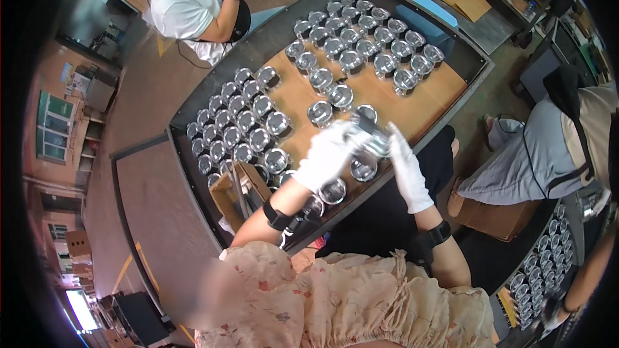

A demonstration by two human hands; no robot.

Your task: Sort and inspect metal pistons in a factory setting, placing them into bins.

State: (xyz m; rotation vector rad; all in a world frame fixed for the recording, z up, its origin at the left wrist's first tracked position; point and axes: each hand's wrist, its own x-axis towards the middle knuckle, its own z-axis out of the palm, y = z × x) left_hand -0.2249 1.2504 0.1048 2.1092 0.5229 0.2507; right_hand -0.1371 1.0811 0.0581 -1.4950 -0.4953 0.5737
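My left hand [327,156], in a white glove, is closed on a shiny metal piston [373,144] above the near side of the tray. The piston is tilted and smeared by motion. My right hand [409,177], also gloved in white, is beside the piston with its fingers stretched out flat; whether they touch it I cannot tell. Just below the held piston stands another piston [363,169] on the tray. Several more pistons [320,113] stand around my hands, one [333,191] of them near my left wrist.
The dark-rimmed tray [187,93] is lined with brown cardboard [429,100] and carries rows of pistons left and back right. An open cardboard box [227,201] sits at its near left. A blue bin [425,29] is back right. Co-workers stand at far left [193,16] and right [529,161].
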